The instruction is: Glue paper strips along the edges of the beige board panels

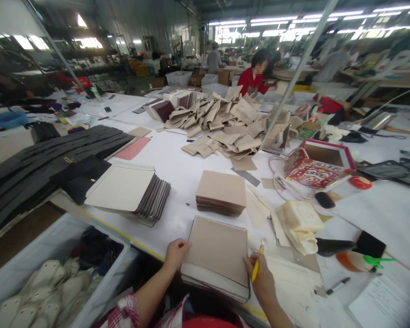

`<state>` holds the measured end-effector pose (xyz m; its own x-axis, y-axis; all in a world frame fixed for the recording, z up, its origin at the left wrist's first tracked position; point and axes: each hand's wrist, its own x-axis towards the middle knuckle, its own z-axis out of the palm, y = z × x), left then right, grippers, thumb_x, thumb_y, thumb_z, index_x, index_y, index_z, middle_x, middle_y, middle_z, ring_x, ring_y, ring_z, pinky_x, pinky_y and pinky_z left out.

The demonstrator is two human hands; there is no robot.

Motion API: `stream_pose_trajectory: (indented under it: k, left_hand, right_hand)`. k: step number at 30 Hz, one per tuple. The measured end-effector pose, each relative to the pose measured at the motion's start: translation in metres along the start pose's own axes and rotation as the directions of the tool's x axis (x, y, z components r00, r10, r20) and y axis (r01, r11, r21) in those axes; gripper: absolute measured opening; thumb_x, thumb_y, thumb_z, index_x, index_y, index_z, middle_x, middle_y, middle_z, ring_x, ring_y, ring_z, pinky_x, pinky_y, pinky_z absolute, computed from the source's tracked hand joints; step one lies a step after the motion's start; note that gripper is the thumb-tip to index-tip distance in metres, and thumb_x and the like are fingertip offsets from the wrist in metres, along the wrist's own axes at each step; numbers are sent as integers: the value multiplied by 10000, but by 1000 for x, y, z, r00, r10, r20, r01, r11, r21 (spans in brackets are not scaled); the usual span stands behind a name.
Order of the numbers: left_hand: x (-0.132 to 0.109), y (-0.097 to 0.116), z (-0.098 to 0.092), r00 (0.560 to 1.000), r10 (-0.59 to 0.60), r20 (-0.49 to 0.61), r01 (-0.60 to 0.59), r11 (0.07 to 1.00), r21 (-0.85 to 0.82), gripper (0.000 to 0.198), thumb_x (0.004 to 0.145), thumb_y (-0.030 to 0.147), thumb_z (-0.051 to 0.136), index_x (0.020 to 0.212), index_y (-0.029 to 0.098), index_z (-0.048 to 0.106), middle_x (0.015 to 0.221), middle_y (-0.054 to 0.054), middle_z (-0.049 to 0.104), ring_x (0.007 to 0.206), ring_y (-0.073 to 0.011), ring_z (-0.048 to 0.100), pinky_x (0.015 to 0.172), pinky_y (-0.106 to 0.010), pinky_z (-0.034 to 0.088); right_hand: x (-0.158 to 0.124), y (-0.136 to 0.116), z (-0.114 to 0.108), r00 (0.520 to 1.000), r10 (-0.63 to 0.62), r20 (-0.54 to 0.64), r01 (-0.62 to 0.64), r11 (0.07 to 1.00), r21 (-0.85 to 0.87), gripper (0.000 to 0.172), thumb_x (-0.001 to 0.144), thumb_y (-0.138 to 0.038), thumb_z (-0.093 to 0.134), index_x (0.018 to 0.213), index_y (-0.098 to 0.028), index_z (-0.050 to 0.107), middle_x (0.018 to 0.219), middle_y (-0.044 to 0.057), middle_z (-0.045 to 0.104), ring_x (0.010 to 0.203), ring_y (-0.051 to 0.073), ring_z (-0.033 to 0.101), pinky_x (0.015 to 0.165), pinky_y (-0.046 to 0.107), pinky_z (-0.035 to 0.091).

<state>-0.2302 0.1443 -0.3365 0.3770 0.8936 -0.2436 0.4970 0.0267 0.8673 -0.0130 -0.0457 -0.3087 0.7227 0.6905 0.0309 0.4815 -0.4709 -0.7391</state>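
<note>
My left hand (178, 253) is closed at the left edge of a beige panel (218, 246), thumb and fingers pinched on it. The panel lies on a stack of pale panels (215, 282) at the table's front edge. At the right edge, my right hand (259, 273) holds a yellow brush (256, 264) upright, its fingertips touching the panel's side. Just behind is a neat stack of beige pieces (220, 191). A larger stack of cream panels with dark edges (126, 187) sits to the left.
Beige folded pieces (225, 118) are heaped farther back. On the right are a cream plastic container (299, 221), a red patterned box (317, 164) and a pen (338, 285). A bin (123, 255) stands front left. A person in red (251, 79) is across the table.
</note>
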Motion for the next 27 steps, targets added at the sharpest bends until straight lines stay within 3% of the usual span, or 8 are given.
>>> stream_pose_trajectory:
  k: [11,19,27]
  left_hand:
    - [10,-5,-1,998,-21,51,22,999,-28,300,642,419,554,521,145,531,486,34,467,518,-110,418,520,-214,336]
    - [14,-11,1,994,-2,114,-4,998,57,306,677,417,534,519,157,499,497,43,458,538,-114,429,553,-213,346]
    - [16,-13,1,994,-8,111,3,999,47,309,641,435,549,508,160,509,489,41,468,526,-119,448,542,-215,356]
  right_hand:
    - [5,0,5,997,68,30,-66,995,-74,271,761,-472,424,871,-227,389,666,0,577,536,172,581,518,259,415]
    - [6,-3,6,988,131,79,-124,989,-84,174,795,-368,395,891,-230,351,611,-26,532,539,169,565,525,249,385]
    - [6,-1,7,986,153,69,-146,984,-104,164,788,-355,394,882,-231,344,586,-35,508,531,167,547,507,234,351]
